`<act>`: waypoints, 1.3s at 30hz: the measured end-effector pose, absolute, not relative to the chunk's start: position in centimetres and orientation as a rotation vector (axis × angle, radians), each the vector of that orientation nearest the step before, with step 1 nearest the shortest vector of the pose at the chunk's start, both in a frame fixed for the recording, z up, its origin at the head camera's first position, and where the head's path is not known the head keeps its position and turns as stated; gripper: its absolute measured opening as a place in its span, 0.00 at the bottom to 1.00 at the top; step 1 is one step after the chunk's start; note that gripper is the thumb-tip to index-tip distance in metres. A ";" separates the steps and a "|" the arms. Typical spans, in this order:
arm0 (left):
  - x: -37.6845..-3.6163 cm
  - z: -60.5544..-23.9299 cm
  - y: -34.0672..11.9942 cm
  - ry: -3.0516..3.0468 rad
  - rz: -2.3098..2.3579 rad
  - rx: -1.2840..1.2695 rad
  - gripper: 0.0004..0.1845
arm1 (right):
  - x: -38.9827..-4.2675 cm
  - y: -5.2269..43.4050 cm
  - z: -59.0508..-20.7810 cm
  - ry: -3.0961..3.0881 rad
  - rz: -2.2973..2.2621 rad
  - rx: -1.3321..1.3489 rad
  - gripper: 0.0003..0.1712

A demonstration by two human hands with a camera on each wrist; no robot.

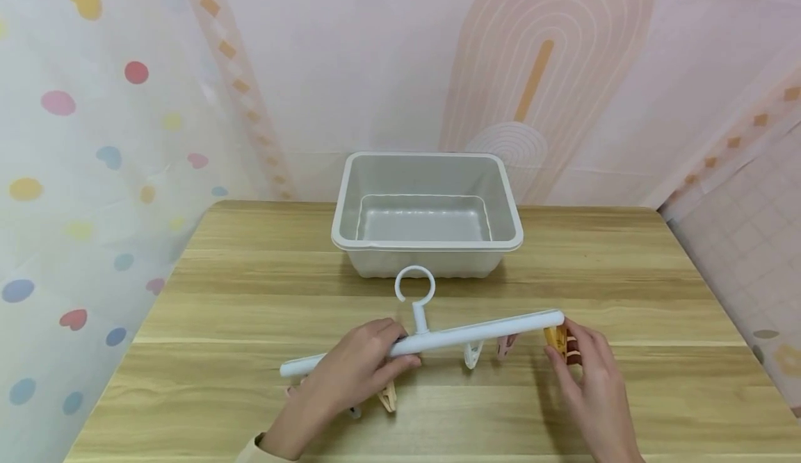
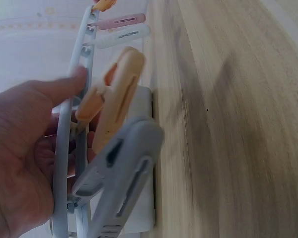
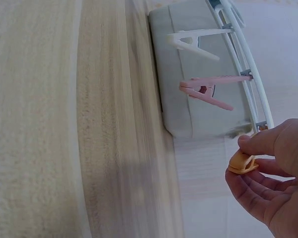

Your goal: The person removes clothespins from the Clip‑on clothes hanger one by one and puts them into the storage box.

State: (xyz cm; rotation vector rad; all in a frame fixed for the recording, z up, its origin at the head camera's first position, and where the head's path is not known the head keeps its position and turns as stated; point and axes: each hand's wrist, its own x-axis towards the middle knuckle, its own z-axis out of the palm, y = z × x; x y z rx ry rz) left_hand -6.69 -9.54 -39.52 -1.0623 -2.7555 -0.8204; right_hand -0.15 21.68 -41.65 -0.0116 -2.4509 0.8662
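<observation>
A white clip hanger (image 1: 488, 327) with a round hook (image 1: 415, 286) is held tilted above the table, its right end higher. My left hand (image 1: 359, 362) grips the bar left of the hook. At the right end, my right hand (image 1: 591, 379) pinches a yellow clothespin (image 3: 243, 161) between thumb and fingers. Between the hands hang a white clothespin (image 1: 473, 354) and a pink clothespin (image 1: 505, 346). By the left hand hang a peach clothespin (image 2: 120, 94) and a grey clothespin (image 2: 126, 178). Another clip at the far left end is mostly hidden by the left arm.
A light grey plastic basin (image 1: 427, 258) stands behind the hanger at the table's back edge, with nothing seen inside. The wood-grain table (image 1: 250, 275) spreads around it. A patterned cloth (image 1: 350, 67) hangs behind the table.
</observation>
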 end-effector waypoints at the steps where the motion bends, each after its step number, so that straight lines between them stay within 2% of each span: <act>1: -6.7 -39.5 -9.6 -2.774 -0.849 -1.059 0.12 | -0.1 21.7 -41.7 -2.454 0.865 -0.016 0.29; 12: -6.8 -39.2 -9.5 -2.752 -0.875 -1.013 0.11 | -0.4 22.0 -41.6 -2.470 0.920 -0.026 0.29; 19: -6.7 -38.5 -9.8 -2.783 -0.970 -0.941 0.09 | -0.4 22.0 -41.5 -2.460 1.198 -0.104 0.33; 26: -6.8 -37.8 -10.1 -2.780 -1.075 -0.928 0.09 | -0.4 22.8 -41.2 -2.491 1.517 -0.205 0.25; 35: -6.7 -37.5 -10.3 -2.787 -1.101 -0.885 0.08 | -0.5 24.2 -41.2 -2.343 2.082 0.059 0.16; 39: -6.6 -37.4 -10.3 -2.749 -1.099 -0.879 0.08 | -0.9 24.4 -41.1 -2.330 2.245 0.107 0.17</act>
